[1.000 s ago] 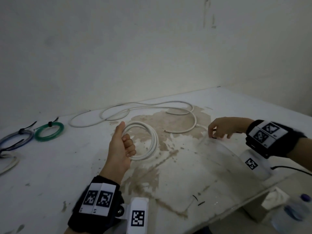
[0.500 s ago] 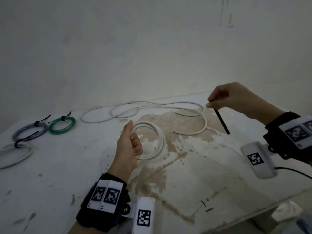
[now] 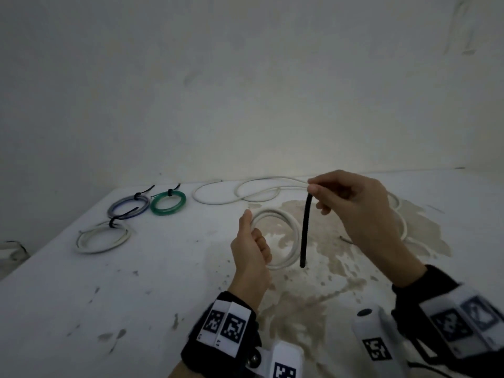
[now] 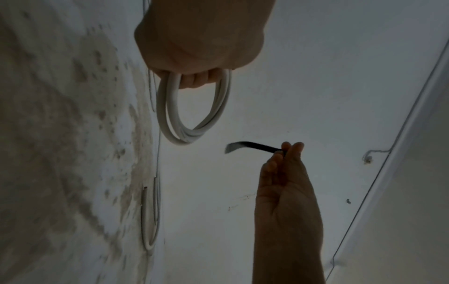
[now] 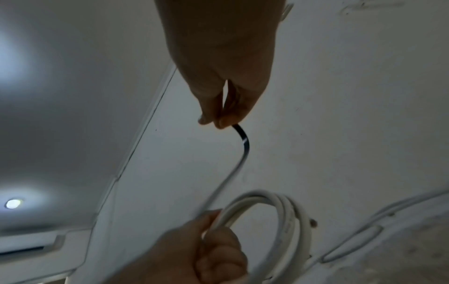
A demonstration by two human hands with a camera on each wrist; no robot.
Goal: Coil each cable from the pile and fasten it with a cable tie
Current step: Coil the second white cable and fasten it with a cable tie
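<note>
Across the lower half of the head frame, a broad white painted table [image 3: 81, 309], scuffed and worn to a brown stain right of centre; far edge against a pale plaster wall, near right corner cut off by the frame. Open bare surface at lower left and between the hands.

Along the far edge at upper centre, a loose uncoiled white round cable [image 3: 218, 200], snaking rightward behind the right hand. At centre, lifted off the table, a coiled white plastic-sheathed cable [image 3: 293, 230] of several smooth loops, gripped at its left side by the left hand [image 3: 251, 252], fingers curled round the bundle, thumb up.

At mid-left, lying flat, three tied coils: a white coil [image 3: 102, 238], a blue-grey coil [image 3: 128, 208] and a green glossy coil [image 3: 168, 203], each cinched with a small black tie, well apart from the hands.

Just right of the held coil, a thin flat black cable tie [image 3: 304, 230], hanging nearly straight down, pinched at its top end between thumb and fingertips of the right hand [image 3: 354, 208]; lower end free, in front of the coil's right side.
</note>
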